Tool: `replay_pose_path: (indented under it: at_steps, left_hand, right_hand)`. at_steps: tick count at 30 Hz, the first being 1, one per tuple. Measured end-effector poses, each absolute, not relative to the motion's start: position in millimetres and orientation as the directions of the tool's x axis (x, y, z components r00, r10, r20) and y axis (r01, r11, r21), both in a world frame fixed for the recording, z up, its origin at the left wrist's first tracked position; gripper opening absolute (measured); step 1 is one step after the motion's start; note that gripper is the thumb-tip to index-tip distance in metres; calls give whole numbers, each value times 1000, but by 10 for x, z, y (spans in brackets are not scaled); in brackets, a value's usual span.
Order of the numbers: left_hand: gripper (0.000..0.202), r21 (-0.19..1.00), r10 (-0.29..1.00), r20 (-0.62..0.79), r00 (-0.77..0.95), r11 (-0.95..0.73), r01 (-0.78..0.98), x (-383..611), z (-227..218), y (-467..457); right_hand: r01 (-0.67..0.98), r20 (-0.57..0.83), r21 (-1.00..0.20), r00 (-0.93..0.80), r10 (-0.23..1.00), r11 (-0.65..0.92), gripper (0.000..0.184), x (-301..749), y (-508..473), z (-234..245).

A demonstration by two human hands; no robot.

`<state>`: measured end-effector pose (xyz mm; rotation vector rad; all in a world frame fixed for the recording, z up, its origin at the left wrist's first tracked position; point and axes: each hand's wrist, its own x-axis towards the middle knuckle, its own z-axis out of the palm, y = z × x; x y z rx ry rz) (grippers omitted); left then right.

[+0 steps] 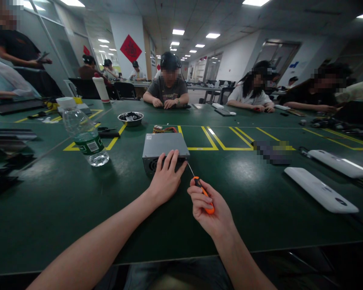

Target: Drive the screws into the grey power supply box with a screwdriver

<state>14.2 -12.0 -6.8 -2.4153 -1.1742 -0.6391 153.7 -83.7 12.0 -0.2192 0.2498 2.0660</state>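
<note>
Left hand [166, 177], fingers splayed, pins grey metal box [165, 145] steady. Right hand [210, 209] clamps orange-handled screwdriver [201, 190], tip at box.

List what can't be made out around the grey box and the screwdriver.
From the head view:
- front face of the grey box: mostly covered by the left hand.
- tip of the screwdriver in the right hand: too small to tell whether it sits in a screw.
- contents of the metal bowl: dark, too small.
- item on the table right of the box: behind a blurred patch.
</note>
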Motion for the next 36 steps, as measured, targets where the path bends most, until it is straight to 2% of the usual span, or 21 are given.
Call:
replay_pose_path:
  at_steps: [8, 12, 15, 19, 25, 36]
  left_hand:
    - [47, -80, 629, 564, 535, -603, 794, 128, -62, -114]
    - [39, 23, 633, 596, 495, -630, 777, 68, -48, -63]
    - [39, 92, 626, 646, 436, -631, 770, 13, -41, -11]
    - [45, 68, 627, 666, 404, -591, 804, -24, -55, 38]
    - [43, 81, 648, 657, 385, -569, 819, -23, -62, 45]
    - [42, 84, 658, 645, 389, -567, 819, -24, -30, 23]
  right_hand:
    - [-891, -248, -30, -431, 867, -452, 29, 1573, -952, 100]
    - [-885, -277, -73, -425, 862, -460, 26, 1520, -947, 75]
    - [-867, -296, -104, -441, 848, -487, 27, 1439, -928, 70]
    - [-842, -309, -154, -456, 835, -517, 28, 1345, -892, 79]
    - [-827, -309, -214, -448, 839, -520, 29, 1283, -835, 65]
    - [-834, -299, -242, -421, 856, -495, 20, 1267, -813, 58]
